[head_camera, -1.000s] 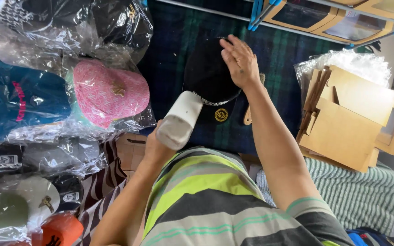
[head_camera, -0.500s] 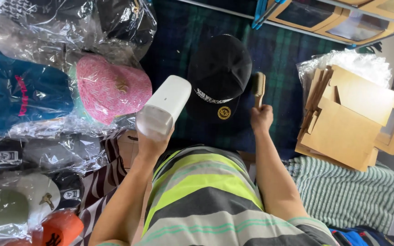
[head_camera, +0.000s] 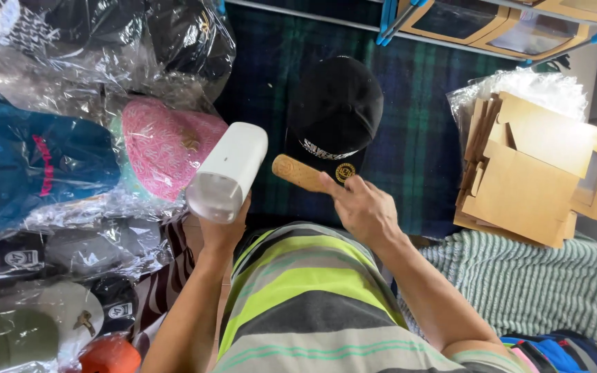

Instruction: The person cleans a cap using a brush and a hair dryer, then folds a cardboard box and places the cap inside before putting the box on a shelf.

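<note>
A: What do the two hands hold now?

B: The left hand is closed around a white handheld appliance, maybe a small steamer, and lifts it above the lap. The right hand is clamped on a wooden handle, perhaps of a brush; its head I cannot see.

A: And the black cap?

B: It lies on the dark plaid cloth, just beyond the wooden handle, with no hand on it. Bagged caps, among them a pink cap, are on the left, and folded cardboard boxes on the right.

A: How to do this well?

B: I think the appliance should come close over the cap, not over the plastic bags, while the right hand works gently along the crown and does not flatten it
</note>
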